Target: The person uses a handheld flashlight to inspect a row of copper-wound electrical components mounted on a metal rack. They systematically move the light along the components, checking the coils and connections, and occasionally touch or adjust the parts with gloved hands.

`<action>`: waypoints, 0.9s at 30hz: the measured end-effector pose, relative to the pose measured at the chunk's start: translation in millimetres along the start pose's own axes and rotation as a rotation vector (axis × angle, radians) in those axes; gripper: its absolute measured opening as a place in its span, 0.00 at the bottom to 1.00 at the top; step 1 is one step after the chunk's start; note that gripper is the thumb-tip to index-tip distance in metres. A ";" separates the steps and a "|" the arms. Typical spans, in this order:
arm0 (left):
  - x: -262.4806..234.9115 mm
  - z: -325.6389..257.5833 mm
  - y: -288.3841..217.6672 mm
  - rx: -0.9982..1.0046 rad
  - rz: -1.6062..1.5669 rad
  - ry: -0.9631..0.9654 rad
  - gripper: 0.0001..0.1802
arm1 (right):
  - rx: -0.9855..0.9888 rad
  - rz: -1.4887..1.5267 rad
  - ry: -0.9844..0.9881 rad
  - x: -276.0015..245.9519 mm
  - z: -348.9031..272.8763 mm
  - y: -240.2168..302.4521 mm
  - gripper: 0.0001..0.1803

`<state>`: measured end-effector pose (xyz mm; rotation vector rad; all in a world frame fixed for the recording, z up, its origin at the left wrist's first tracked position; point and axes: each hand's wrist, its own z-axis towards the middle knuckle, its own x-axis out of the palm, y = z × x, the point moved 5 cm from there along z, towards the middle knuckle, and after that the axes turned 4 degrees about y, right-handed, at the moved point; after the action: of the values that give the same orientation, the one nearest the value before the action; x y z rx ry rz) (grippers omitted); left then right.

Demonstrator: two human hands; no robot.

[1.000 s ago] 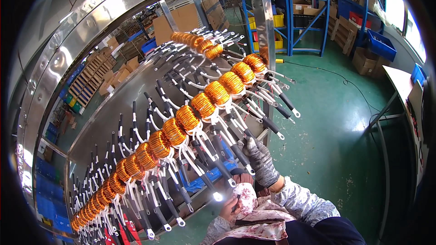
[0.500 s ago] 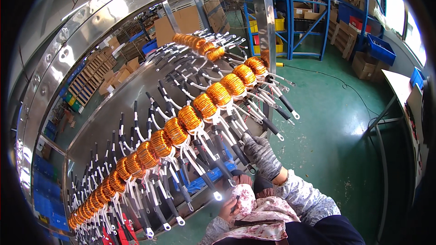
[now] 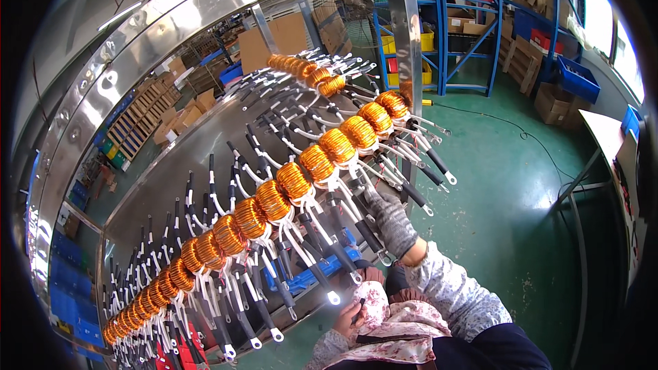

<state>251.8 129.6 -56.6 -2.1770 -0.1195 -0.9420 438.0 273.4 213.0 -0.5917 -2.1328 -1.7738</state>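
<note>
A long row of copper-wound ring coils (image 3: 273, 200) runs diagonally across a metal rack. White leads (image 3: 299, 240) with black sleeves and ring lugs hang from them on both sides. My right hand (image 3: 393, 225), in a grey knitted glove, reaches in among the leads below the upper right coils. Its fingers are bent together and the tips are partly hidden, so what they hold does not show clearly. Low in front of my body, my bare left hand (image 3: 348, 321) is closed around a small, thin black object (image 3: 358, 310), mostly covered by the fingers.
A second row of coils (image 3: 301, 68) lies farther back. Shiny metal frame posts (image 3: 404, 34) enclose the rack. A blue plastic piece (image 3: 315, 270) sits below the leads. Blue shelving (image 3: 442, 34) with bins stands behind, a white-topped table (image 3: 596, 127) at right, and a cable (image 3: 493, 115) crosses the green floor.
My right hand has moved up and in toward the coils, its fingers deeper among the leads. The left hand keeps its place. The whole view has shifted slightly.
</note>
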 end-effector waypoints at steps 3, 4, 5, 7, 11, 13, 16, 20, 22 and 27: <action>0.3 0.2 1.0 -0.022 0.040 0.006 0.13 | -0.107 -0.141 0.073 -5.3 10.0 7.5 0.18; 2.2 -0.8 0.1 -0.027 0.053 -0.003 0.13 | -0.290 -0.282 0.096 -8.9 11.2 8.8 0.18; 4.5 -1.1 -2.0 -0.020 0.063 -0.012 0.13 | -0.473 -0.421 0.118 -13.5 12.4 5.7 0.19; 6.5 -2.9 -2.9 -0.011 0.070 -0.036 0.13 | -0.633 -0.563 -0.003 -13.9 6.5 3.7 0.18; 8.7 -2.9 -3.4 0.002 0.072 -0.047 0.12 | -0.018 0.019 0.178 -13.3 1.1 -3.7 0.15; 15.4 -3.8 -9.2 -0.033 0.099 -0.046 0.11 | 0.130 0.341 0.260 -11.2 3.3 -8.3 0.14; 37.0 -4.9 -22.1 -0.014 0.033 0.012 0.11 | 0.079 0.204 0.238 -16.8 -8.6 -6.9 0.14; 83.4 0.3 -62.4 0.131 0.030 0.016 0.14 | -0.055 -0.171 0.196 -32.4 -60.8 -7.2 0.16; 117.7 2.6 -86.9 0.178 0.014 0.125 0.13 | -0.102 -0.313 0.118 -41.6 -87.3 -25.5 0.15; 171.7 16.1 -93.1 0.161 0.205 0.190 0.11 | -0.412 -0.665 0.031 -65.6 -108.6 -62.2 0.13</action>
<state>352.8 173.5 105.6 -1.9011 0.1133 -0.9800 461.1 149.6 148.8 0.0966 -2.0926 -2.5783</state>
